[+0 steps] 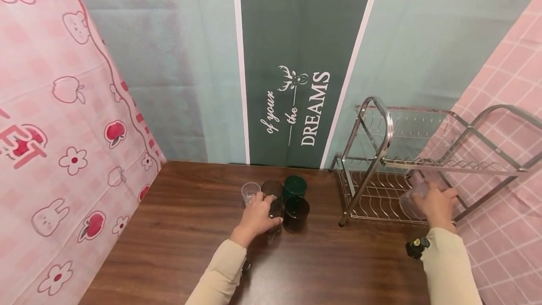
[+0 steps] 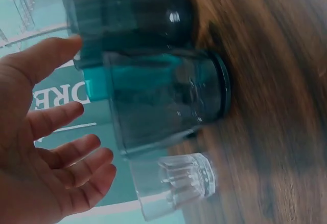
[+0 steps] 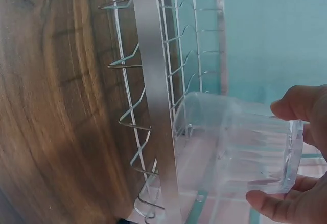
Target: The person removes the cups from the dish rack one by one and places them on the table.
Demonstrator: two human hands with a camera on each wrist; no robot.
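Note:
My left hand (image 1: pixel 257 213), fingers loosely spread, hovers at the rims of a cluster of glasses on the table. In the left wrist view its thumb tip is near a dark glass (image 2: pixel 133 17), and its fingers are beside a smoky glass (image 2: pixel 163 101). A small clear glass (image 2: pixel 171 183) stands upright beside that one, and a green glass (image 1: pixel 295 185) is behind the dark one. At the dish rack (image 1: pixel 374 149), my right hand (image 1: pixel 438 204) grips a clear cup (image 3: pixel 245 147) by its base, mouth down, over the lower tier.
The rack's metal front bar (image 3: pixel 156 81) and wavy wire dividers (image 3: pixel 135 109) run along the lower tier. An upper tier (image 1: pixel 449 166) is above it. A green curtain (image 1: pixel 195 60) hangs behind the wooden table (image 1: pixel 178 239), with pink cloths at both sides.

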